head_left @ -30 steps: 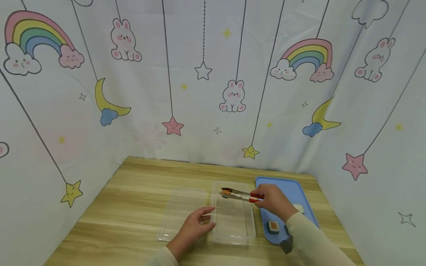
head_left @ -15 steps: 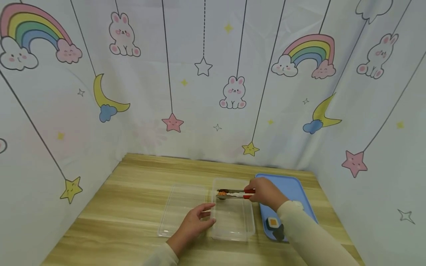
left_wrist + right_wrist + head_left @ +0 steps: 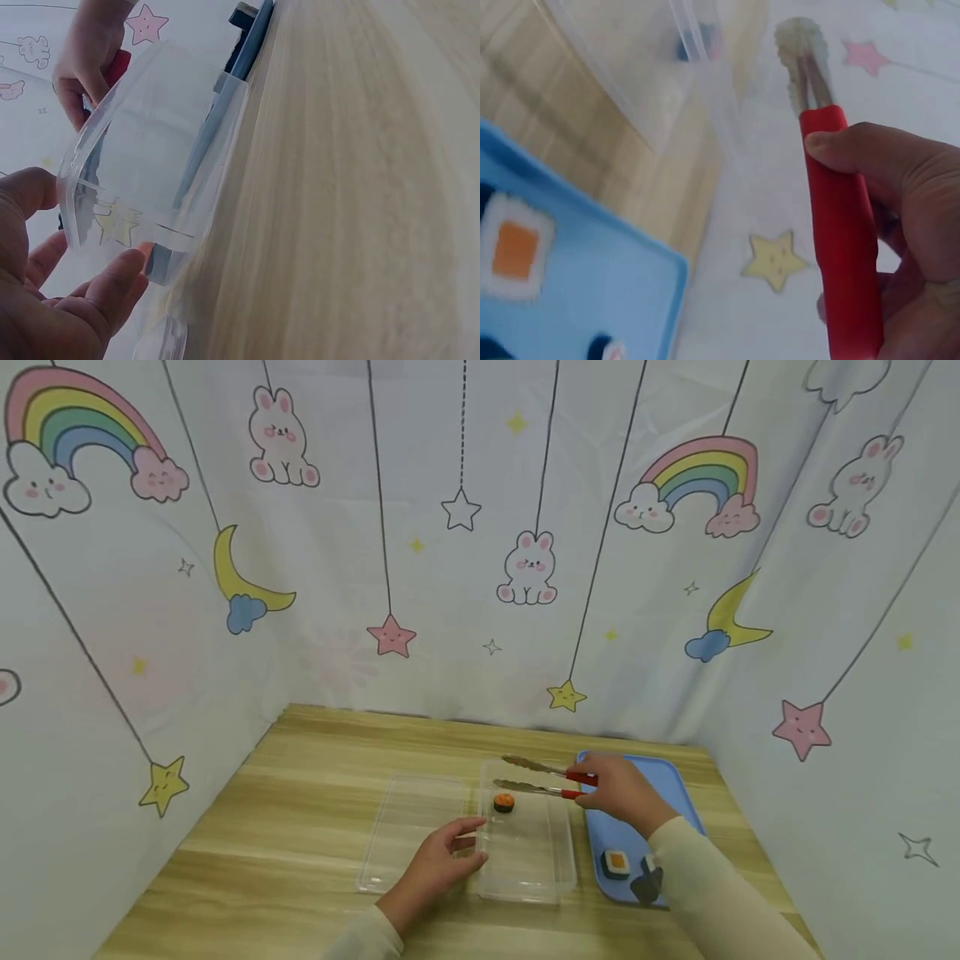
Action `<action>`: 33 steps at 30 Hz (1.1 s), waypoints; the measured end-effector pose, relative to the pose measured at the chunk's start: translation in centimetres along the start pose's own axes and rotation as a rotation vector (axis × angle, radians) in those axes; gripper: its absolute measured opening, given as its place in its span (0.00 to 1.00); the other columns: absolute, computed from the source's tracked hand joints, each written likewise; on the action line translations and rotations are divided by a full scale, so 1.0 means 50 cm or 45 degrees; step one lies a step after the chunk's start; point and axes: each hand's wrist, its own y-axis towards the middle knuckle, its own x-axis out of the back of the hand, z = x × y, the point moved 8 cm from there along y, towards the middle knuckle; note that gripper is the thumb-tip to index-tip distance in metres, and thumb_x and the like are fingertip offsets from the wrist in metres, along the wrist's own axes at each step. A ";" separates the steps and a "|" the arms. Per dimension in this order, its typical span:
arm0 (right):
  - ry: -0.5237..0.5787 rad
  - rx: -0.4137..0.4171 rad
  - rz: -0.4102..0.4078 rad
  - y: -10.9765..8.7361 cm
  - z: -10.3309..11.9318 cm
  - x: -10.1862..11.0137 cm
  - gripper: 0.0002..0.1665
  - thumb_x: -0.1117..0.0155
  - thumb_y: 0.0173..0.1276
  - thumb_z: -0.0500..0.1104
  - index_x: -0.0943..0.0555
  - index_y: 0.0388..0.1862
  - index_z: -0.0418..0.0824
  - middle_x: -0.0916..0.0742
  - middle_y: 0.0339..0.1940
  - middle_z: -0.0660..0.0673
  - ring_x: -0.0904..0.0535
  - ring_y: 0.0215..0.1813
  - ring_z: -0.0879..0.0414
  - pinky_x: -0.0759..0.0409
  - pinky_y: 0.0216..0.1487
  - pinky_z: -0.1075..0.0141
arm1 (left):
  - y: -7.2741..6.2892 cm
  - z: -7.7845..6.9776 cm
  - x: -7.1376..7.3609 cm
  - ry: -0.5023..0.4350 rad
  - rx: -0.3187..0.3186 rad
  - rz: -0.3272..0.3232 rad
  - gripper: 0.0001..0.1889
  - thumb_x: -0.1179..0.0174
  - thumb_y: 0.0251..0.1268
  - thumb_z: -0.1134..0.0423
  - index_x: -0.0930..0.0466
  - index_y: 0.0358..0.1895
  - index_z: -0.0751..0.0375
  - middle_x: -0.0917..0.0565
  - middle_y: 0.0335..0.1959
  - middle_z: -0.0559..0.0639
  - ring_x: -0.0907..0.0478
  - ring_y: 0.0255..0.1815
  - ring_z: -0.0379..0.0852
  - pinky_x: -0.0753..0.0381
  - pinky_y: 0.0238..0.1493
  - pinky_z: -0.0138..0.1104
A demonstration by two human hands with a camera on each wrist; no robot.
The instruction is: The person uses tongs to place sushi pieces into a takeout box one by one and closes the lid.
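My right hand (image 3: 618,789) grips red-handled tongs (image 3: 840,232) above a clear plastic box (image 3: 521,881). The tongs' two metal arms stand apart with nothing between them. Below their tips, a small sushi piece (image 3: 504,802) with an orange top and dark wrap sits near the box's left wall. Through the plastic it shows blurred in the right wrist view. My left hand (image 3: 442,860) touches the box's left side with its fingertips, thumb and fingers spread; in the left wrist view the fingers (image 3: 112,281) lie along the clear wall.
A blue tray (image 3: 667,777) stands to the right, holding a square sushi roll (image 3: 616,863) with an orange centre and another piece (image 3: 649,862) partly hidden by the right sleeve. Left of the box lies a flat clear lid (image 3: 408,827). Printed curtains rise behind the wooden table (image 3: 247,827).
The tongs' arms have spread and risen off the sushi piece, which now sits in the box. The right hand has moved back right a little; the left hand has stayed at the box.
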 end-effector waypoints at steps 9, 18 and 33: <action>-0.067 -0.152 -0.145 -0.099 -0.158 0.098 0.33 0.17 0.56 0.45 0.14 0.60 0.37 0.15 0.43 0.43 0.21 0.42 0.48 0.18 0.40 0.53 | 0.003 0.006 0.001 0.031 0.024 -0.011 0.28 0.29 0.65 0.66 0.23 0.68 0.64 0.25 0.71 0.66 0.22 0.65 0.66 0.18 0.59 0.51; -0.074 -0.342 -0.078 -0.229 -0.311 0.085 0.34 0.18 0.56 0.45 0.16 0.58 0.29 0.15 0.39 0.41 0.21 0.38 0.48 0.19 0.38 0.52 | 0.001 0.001 0.000 -0.013 0.032 -0.014 0.28 0.29 0.65 0.66 0.23 0.68 0.64 0.25 0.71 0.65 0.22 0.65 0.67 0.18 0.59 0.53; -0.059 -0.400 -0.110 -0.249 -0.354 0.048 0.25 0.19 0.56 0.43 0.11 0.52 0.33 0.12 0.39 0.43 0.18 0.40 0.48 0.18 0.43 0.46 | 0.009 0.020 0.000 -0.009 0.042 0.020 0.28 0.31 0.68 0.65 0.24 0.70 0.62 0.27 0.72 0.65 0.24 0.67 0.68 0.20 0.61 0.56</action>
